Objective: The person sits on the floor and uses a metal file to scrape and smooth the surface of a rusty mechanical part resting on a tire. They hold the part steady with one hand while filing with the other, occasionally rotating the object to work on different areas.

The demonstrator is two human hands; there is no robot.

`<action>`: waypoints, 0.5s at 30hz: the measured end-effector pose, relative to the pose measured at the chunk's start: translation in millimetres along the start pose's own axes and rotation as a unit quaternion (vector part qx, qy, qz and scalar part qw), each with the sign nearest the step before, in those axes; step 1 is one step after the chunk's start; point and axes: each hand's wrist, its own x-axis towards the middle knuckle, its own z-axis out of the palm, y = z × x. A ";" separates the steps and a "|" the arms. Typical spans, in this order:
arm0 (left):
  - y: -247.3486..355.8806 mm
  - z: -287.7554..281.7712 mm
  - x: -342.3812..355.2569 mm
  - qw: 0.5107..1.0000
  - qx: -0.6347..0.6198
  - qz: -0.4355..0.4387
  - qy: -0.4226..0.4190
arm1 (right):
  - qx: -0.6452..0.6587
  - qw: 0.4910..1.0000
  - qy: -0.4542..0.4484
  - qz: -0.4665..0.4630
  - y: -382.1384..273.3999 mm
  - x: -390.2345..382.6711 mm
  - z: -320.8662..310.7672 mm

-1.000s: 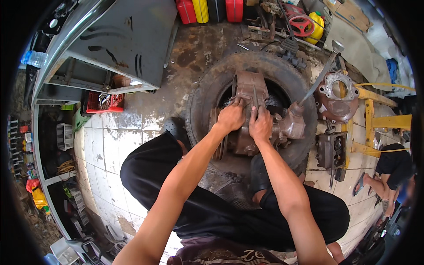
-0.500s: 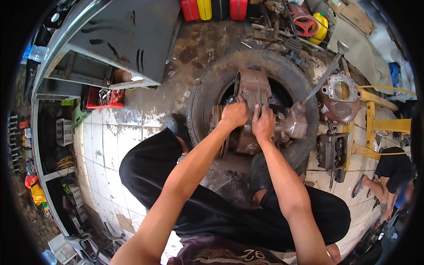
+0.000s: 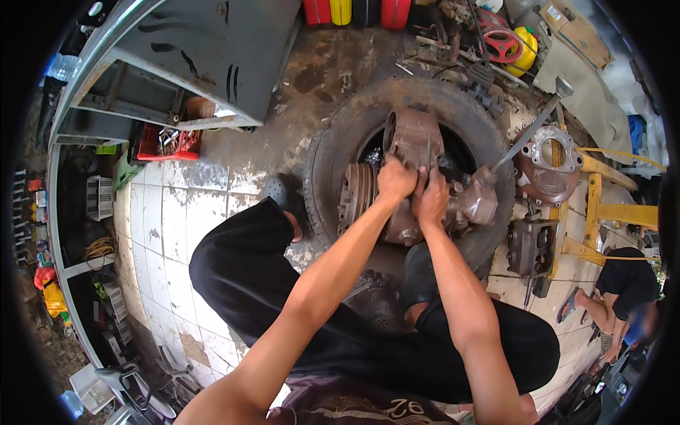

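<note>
A brown, grimy gearbox housing (image 3: 414, 131) lies on a large tyre (image 3: 328, 142) on the floor in front of me. From its right side a long grey gear lever (image 3: 528, 131) slants up to the right. My left hand (image 3: 397, 178) is closed like a fist over the middle of the housing. Close beside it, my right hand (image 3: 430, 198) has its fingers bent in against the housing, the fingertips near the left hand's. Whatever small part the fingers pinch is hidden. A ribbed round drum (image 3: 360, 190) sits left of my left hand.
Several metal castings (image 3: 549, 166) stand at the right by a yellow frame (image 3: 627, 214). A red crate of tools (image 3: 168, 144) is under the grey metal cabinet (image 3: 205, 49). Another person (image 3: 627, 287) crouches at the far right. My feet in dark clogs (image 3: 418, 280) flank the tyre.
My left hand has shifted right, closer to the right hand. The right hand's fingers, laid out along the housing before, are now more bent. The whole view has moved slightly.
</note>
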 end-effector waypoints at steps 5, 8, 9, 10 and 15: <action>0.5 16.9 14.3 0.996 -0.022 -0.072 0.052 | 0.012 1.000 -0.011 0.001 -4.2 -1.0 1.6; 1.1 9.6 -6.3 0.999 0.042 -0.006 -0.018 | 0.007 1.000 0.002 0.008 4.2 -3.3 -1.0; 3.2 5.9 -8.0 0.997 0.062 0.003 -0.044 | 0.003 1.000 0.000 0.008 4.7 -0.3 -0.6; 9.1 2.2 -3.8 0.995 0.083 0.027 -0.048 | -0.001 1.000 -0.002 0.008 6.0 3.5 -0.2; -4.4 21.3 2.6 0.994 0.020 0.042 0.095 | 0.004 1.000 -0.010 0.010 0.8 -0.9 0.8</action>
